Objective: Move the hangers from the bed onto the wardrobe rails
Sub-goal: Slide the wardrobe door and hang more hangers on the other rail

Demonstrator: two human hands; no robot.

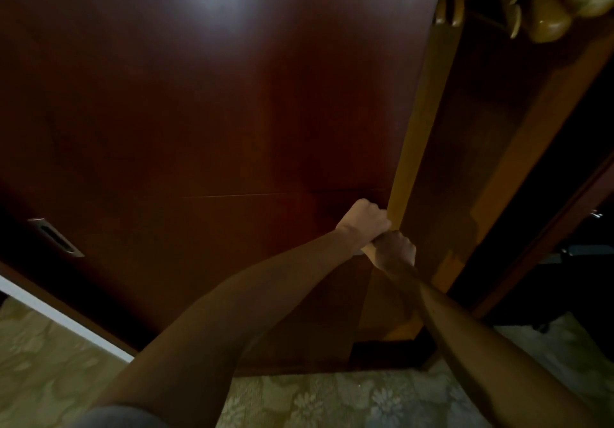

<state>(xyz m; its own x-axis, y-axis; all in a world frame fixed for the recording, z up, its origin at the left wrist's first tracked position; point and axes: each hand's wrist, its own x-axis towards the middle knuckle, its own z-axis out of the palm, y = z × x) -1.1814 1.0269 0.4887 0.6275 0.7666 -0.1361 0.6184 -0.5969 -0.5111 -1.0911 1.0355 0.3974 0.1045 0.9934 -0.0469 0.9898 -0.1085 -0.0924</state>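
Both hands clamped on the edge of a sliding wardrobe door, hangers overhead.

Head view: left hand (363,223) and right hand (395,250), touching one another, gripping the pale edge (422,112) of the dark red door (199,95); fingers of both curled tight around that edge, left hand just above right. Bare forearms crossing the lower frame from either side. Wooden hangers (545,5) hanging at top right inside the open wardrobe (465,148), blurred, rail itself too dim to make out. Recessed metal pull (54,237) on the door at far left. Patterned carpet (349,401) below, white skirting strip (66,321) at lower left. No bed in frame.
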